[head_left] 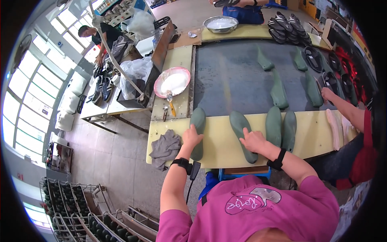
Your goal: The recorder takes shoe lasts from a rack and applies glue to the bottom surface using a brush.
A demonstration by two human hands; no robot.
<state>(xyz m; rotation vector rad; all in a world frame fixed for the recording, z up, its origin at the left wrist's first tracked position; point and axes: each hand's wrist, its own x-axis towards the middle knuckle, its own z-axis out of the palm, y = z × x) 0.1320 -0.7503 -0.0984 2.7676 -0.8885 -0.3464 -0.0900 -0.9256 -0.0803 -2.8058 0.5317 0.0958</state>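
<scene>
My left hand (192,137) rests across a dark green shoe last (198,117), index finger stretched along it and thumb spread to the side. Over the right edge of a second green last (238,119), which lies slanted, my right hand (254,141) has its index finger and thumb extended. Both hands touch the lasts without visibly wrapping round them; some of their fingers are hidden. Just right of my right hand, two more green lasts (273,126) lie side by side. A crumpled grey cloth (166,147) is left of my left hand.
A pink-rimmed basin (155,86) of white paste holds a brush (172,108). Green lasts (279,90) and dark sandals (312,58) lie on the dark work surface (225,80). A co-worker's hand (328,94) reaches in from the right. Stacked sandals (284,26) stand at the far end.
</scene>
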